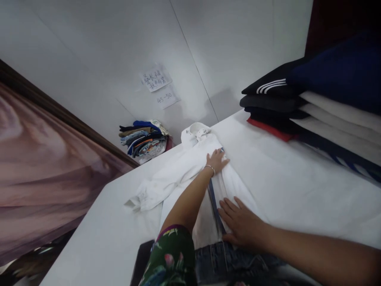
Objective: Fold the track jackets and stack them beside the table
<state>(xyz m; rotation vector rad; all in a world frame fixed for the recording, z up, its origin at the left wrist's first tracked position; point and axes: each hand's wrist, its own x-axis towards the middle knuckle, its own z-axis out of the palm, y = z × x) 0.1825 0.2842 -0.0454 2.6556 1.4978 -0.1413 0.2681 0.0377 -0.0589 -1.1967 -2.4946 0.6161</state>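
A white long-sleeved garment [184, 167] is spread on the white table, its collar or hood end [195, 134] towards the wall. One sleeve [154, 192] stretches out to the left. My left hand [216, 161] presses flat on the upper part, fingers spread, with a bracelet at the wrist. Nearer to me, my right hand [242, 222] lies flat on the lower right part beside a dark blue strip [214, 202]. Both hands are open and grasp nothing. The garment's lower end is partly hidden by my left arm.
Folded clothes are stacked high at the right, a black one with white stripes [270, 85] among them. Another clothes pile [144, 139] sits beyond the table's far edge. Handwritten papers [156, 79] hang on the wall. A pink curtain [53, 171] hangs at left; a dark flat object [142, 260] lies near me.
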